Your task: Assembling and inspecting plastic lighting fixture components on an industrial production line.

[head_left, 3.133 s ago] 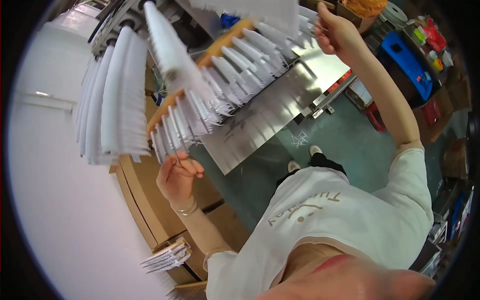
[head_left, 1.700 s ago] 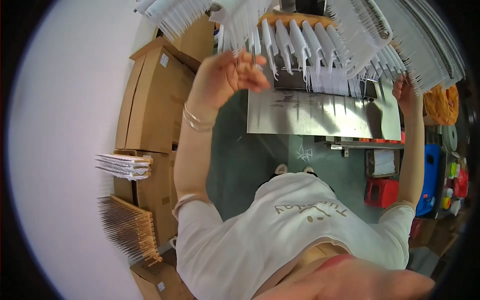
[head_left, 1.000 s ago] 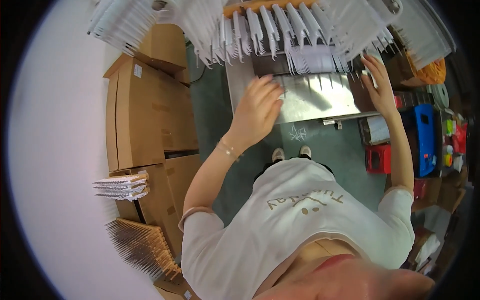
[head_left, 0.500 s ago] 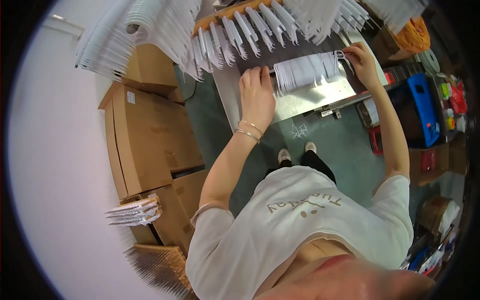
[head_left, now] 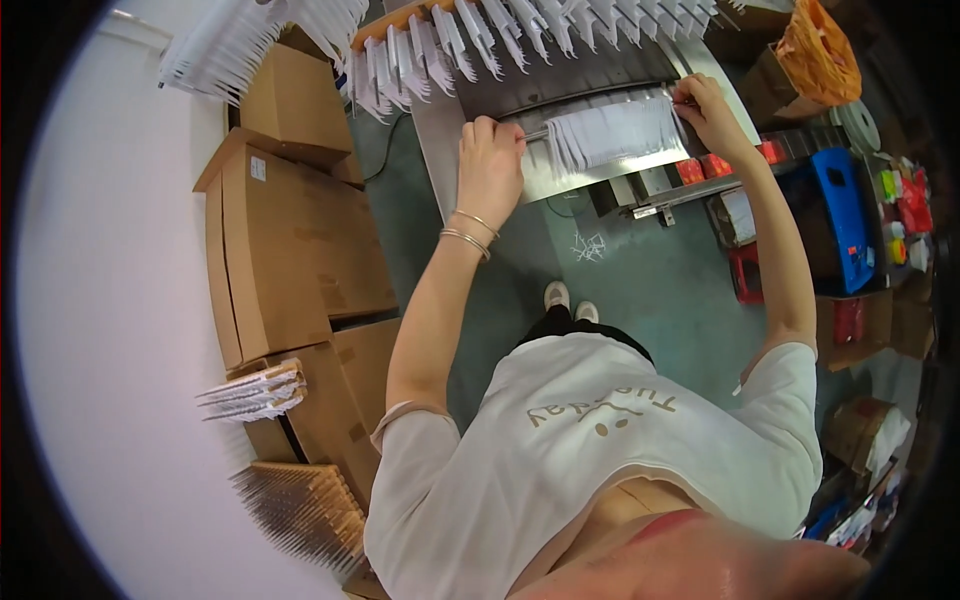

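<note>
A thin metal rod (head_left: 536,134) threaded with a row of white looped strips (head_left: 612,137) lies across the front part of a shiny metal worktable (head_left: 432,150). My left hand (head_left: 490,165) is closed on the rod's bare left end, a short way from the strips. At the right end of the row, my right hand (head_left: 712,112) pinches with thumb and fingers by the last strips; the exact grip is hidden. Beyond my hands, a wooden bar (head_left: 400,22) carries several rods hung with similar white strips (head_left: 470,48).
Brown cardboard boxes (head_left: 290,240) are stacked at the left by the wall. Below them sit a wooden block with metal pins (head_left: 305,510) and a loaded rack (head_left: 255,390). White scraps (head_left: 588,247) lie on the floor. A blue tray (head_left: 848,220) and orange bag (head_left: 825,60) are at the right.
My left hand has shifted left, baring more rod between it and the strips. The loose loops at my right fingers now lie in line with the row. The whole view has shifted and my feet have moved.
</note>
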{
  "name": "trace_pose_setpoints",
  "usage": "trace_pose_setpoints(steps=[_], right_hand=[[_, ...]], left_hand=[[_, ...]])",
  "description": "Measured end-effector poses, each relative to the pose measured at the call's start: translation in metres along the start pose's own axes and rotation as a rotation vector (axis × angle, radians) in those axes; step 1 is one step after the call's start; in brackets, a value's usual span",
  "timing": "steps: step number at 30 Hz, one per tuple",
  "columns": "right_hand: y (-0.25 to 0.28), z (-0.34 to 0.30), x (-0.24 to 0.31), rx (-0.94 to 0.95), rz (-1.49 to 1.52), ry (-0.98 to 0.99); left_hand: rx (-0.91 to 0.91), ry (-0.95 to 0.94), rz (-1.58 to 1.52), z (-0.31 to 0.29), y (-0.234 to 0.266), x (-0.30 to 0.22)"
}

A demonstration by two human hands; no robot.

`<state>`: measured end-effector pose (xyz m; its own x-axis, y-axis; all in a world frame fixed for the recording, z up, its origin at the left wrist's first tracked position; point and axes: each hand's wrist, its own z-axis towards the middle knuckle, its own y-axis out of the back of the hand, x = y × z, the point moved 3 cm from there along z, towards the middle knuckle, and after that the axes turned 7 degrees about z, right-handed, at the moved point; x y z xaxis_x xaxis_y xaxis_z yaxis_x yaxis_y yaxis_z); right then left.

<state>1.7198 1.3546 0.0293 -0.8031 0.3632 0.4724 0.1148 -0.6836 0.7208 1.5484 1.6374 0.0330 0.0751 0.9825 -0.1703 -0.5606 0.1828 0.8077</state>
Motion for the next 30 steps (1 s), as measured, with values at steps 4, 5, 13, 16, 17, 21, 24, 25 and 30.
trace_pose_setpoints(steps=[4, 5, 13, 16, 17, 21, 24, 25, 30], right_hand=[[0.011, -0.004, 0.018, 0.11, 0.234, -0.165], [0.014, -0.003, 0.028, 0.145, 0.373, -0.208], [0.018, -0.011, 0.176, -0.152, 1.092, -0.167], [-0.006, -0.024, 0.219, -0.367, 1.156, -0.172], [-0.012, -0.027, 0.239, -0.354, 1.059, -0.089], [-0.041, -0.027, 0.317, -0.36, 0.784, 0.087], [-0.054, -0.032, 0.363, -0.426, 0.697, 0.033], [-0.06, -0.033, 0.373, -0.472, 0.61, 0.0], [-0.089, -0.021, 0.408, -0.543, 0.316, -0.056]], left_hand=[[0.056, 0.056, -0.363, -0.009, 0.014, 0.012], [0.092, 0.141, -0.581, -0.012, 0.023, 0.017], [-0.157, 0.53, -1.595, -0.035, 0.09, 0.054], [-0.18, 0.42, -1.916, -0.019, 0.088, 0.063], [-0.134, 0.423, -1.941, -0.017, 0.086, 0.07], [0.057, 0.497, -1.974, -0.012, 0.095, 0.084], [0.317, 0.501, -1.938, -0.008, 0.113, 0.082], [0.465, 0.49, -1.905, -0.007, 0.113, 0.083], [0.576, 0.458, -1.972, -0.004, 0.113, 0.096]])
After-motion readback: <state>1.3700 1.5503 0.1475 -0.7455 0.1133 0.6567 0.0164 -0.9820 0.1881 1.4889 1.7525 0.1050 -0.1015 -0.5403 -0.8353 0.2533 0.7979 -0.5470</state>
